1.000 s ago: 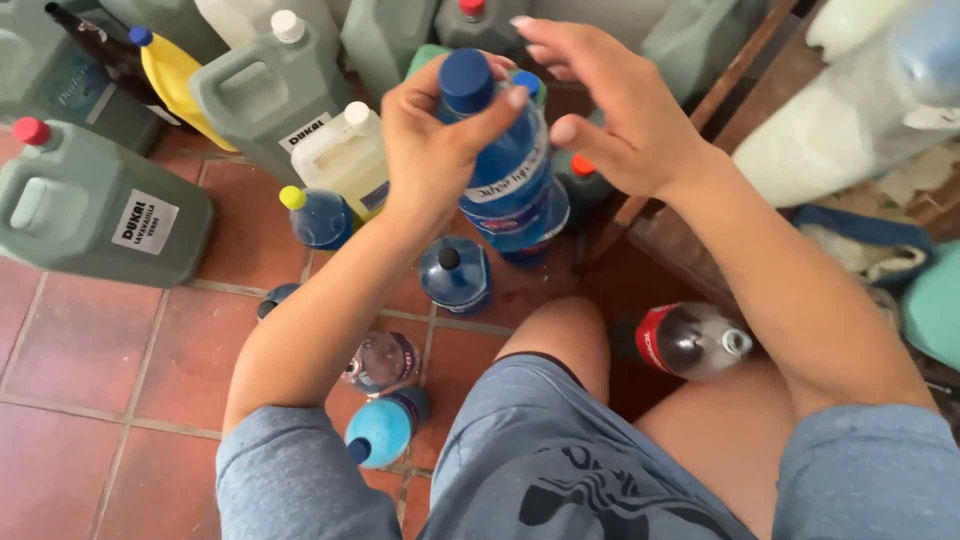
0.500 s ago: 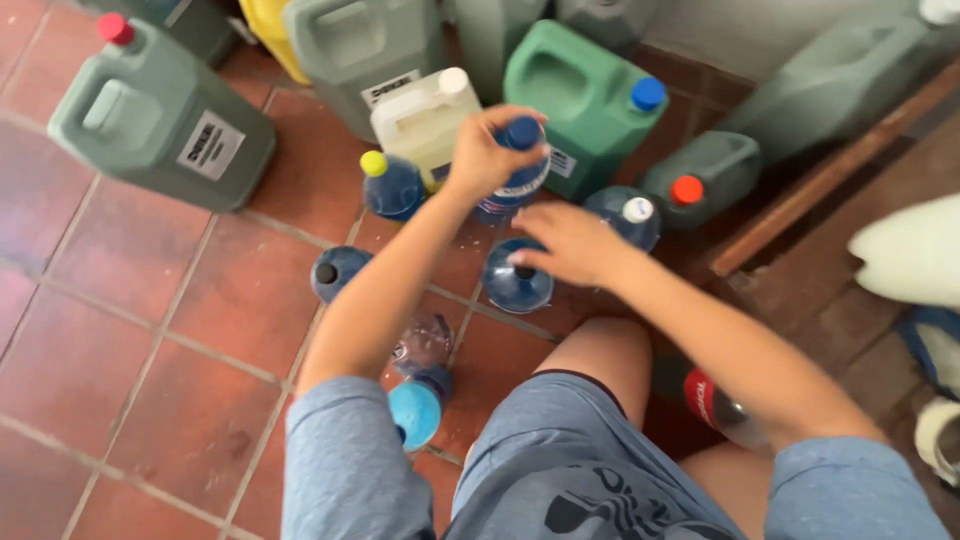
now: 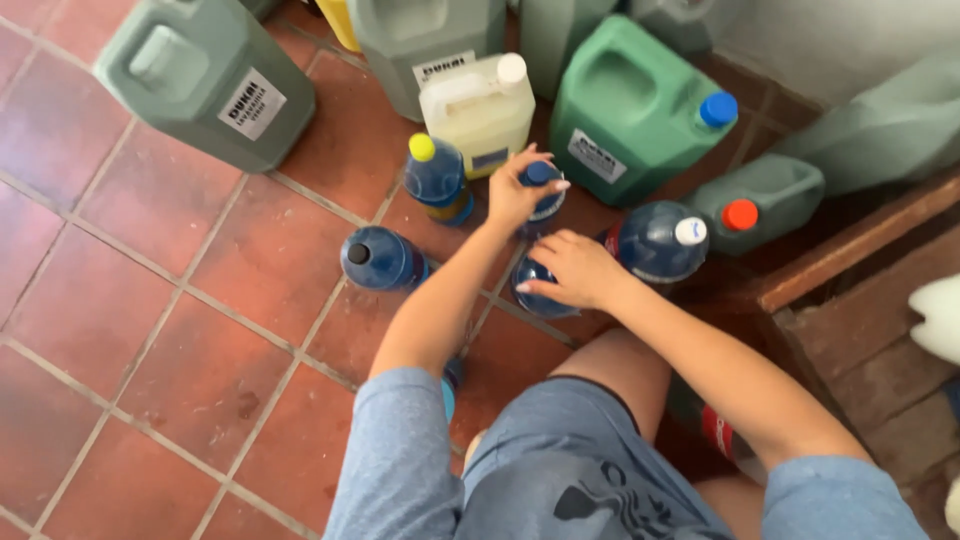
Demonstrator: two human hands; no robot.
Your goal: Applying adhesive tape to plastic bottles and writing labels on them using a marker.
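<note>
My left hand [image 3: 518,190] grips a blue bottle with a blue cap [image 3: 543,188] standing upright on the tiled floor. My right hand [image 3: 575,268] rests on top of another blue bottle [image 3: 532,290] just in front of it, covering its cap. A blue bottle with a yellow cap [image 3: 434,178] stands left of my left hand. One more blue bottle with a dark open neck [image 3: 380,258] is farther left, and a blue bottle with a white cap [image 3: 660,240] stands right of my right hand.
Green jerrycans [image 3: 205,75] [image 3: 625,105] and a cream one with a white cap [image 3: 480,105] ring the bottles at the back. A small green can with a red cap [image 3: 760,195] lies right, by a wooden step [image 3: 850,250]. Red floor tiles [image 3: 160,370] spread to the left.
My left hand has lowered the blue-capped bottle from in front of me down onto the floor among the others. My right hand has moved down onto the nearer blue bottle.
</note>
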